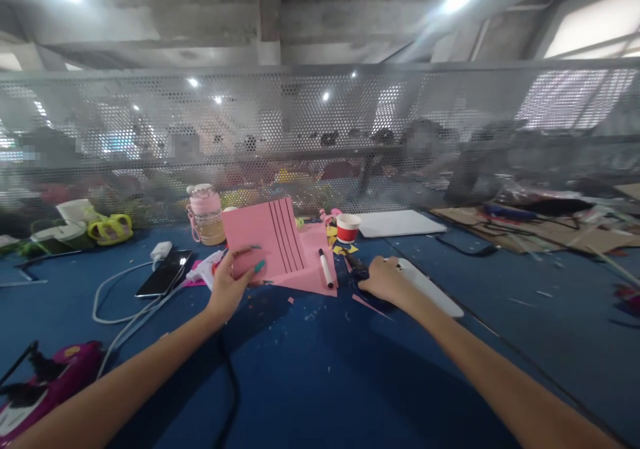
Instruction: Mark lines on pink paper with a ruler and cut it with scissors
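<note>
My left hand [233, 282] pinches the lower left edge of a pink sheet of card [260, 239], which is tilted up and carries several dark parallel lines. Behind it lies a second pink sheet [315, 282], with a white marker with black ends [325, 269] resting on it. My right hand [383, 279] is closed around the dark handles of what look like scissors [359, 269], their blades pointing away to the left. A thin pink offcut [371, 306] is on the table just below that hand. Beside the right wrist lies a white phone [433, 292].
A red and white paper cup [347, 229] and a flat white slab [400, 224] stand at the back. Leftward are a pink bottle [207, 212], a white glue gun [204, 270], a black phone [165, 274], cables and a purple power strip [75, 369]. Cardboard [530, 229] lies right, before a mesh partition [300, 122].
</note>
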### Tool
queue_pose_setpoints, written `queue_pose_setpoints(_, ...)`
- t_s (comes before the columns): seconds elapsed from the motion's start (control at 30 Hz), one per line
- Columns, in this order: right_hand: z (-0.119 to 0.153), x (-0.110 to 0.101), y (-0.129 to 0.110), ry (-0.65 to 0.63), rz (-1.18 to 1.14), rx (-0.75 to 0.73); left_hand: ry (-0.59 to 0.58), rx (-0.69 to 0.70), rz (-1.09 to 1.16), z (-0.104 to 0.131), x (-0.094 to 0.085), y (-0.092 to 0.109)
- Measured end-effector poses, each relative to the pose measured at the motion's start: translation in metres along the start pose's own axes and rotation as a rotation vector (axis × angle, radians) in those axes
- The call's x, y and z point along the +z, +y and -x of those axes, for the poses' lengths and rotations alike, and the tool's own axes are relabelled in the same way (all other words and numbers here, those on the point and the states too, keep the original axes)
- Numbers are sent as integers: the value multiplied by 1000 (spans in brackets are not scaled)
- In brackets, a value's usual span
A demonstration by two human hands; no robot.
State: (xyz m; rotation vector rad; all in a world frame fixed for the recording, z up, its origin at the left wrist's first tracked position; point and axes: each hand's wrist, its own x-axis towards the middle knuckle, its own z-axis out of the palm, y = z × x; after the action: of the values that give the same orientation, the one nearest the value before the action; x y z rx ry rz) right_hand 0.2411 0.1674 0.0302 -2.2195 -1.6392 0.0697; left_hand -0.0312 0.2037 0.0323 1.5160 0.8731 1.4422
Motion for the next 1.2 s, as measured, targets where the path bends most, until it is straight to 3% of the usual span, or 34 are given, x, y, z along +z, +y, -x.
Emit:
queue_pose_setpoints(0.13, 6, -7, -6, -44, 91, 44, -39, -37, -27, 6, -1, -3)
queue_pose_setpoints(0.3, 18, -17, -19, 6, 111, 63, 19, -20, -42, 8, -8, 6)
queue_pose_setpoints(0.37, 23, -16, -26, 64, -64, 31, 29, -4, -40, 7, -11, 17)
queue_pose_setpoints(0.43, 28, -11, -33, 80, -423, -4, 22, 35, -42, 6, -13, 28)
queue_pose_setpoints(0.47, 31, -7, -37, 39, -670, -16, 31, 57, -38, 5, -14, 34)
queue_pose_setpoints(0.53, 41, 2, -46, -104, -883, -50, 45, 64, -25, 4, -16, 43)
queue_pose_setpoints(0.57, 48, 6, -50, -285, -1175, -49, 60, 63, -26, 3, -18, 46)
queue_pose_setpoints(0.6, 54, 9, -55, -375, -1254, -63, 78, 59, -30, 3, -20, 49)
queue_pose_setpoints(0.8, 79, 11, -73, -604, -1541, -79, 129, 30, 12, 12, -31, 58)
queue_pose_setpoints(0.97, 80, 5, -77, -698, -1610, -119, 195, 48, -5, 18, -34, 63)
queue_pose_setpoints(1.2, 89, 6, -70, -629, -1345, -131, 241, 48, -2, 27, -36, 64)
